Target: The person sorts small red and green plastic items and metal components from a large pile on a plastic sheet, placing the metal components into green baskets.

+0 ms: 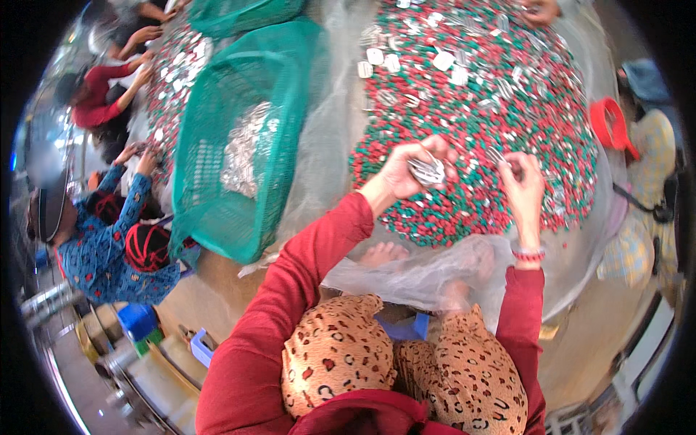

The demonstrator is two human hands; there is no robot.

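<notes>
Over a wide pile of small red and green pieces (471,206), my left hand (399,171) is closed around a little bundle of flat, slotted silvery pieces (428,172). To its right, my right hand (523,181) pinches a thin silvery piece (496,155) between thumb and fingers, apart from the left hand. Its exact kind is too small to make out. Similar pale silvery pieces (443,61) lie scattered across the pile, mostly toward its far side.
Left of the pile stands a green mesh basket (190,163) with a heap of silvery pieces (249,152) inside. Translucent sheeting (319,156) lies under and around the pile. A red ring-shaped object (610,125) is at right. Other people (119,246) sit along the left, at another pile.
</notes>
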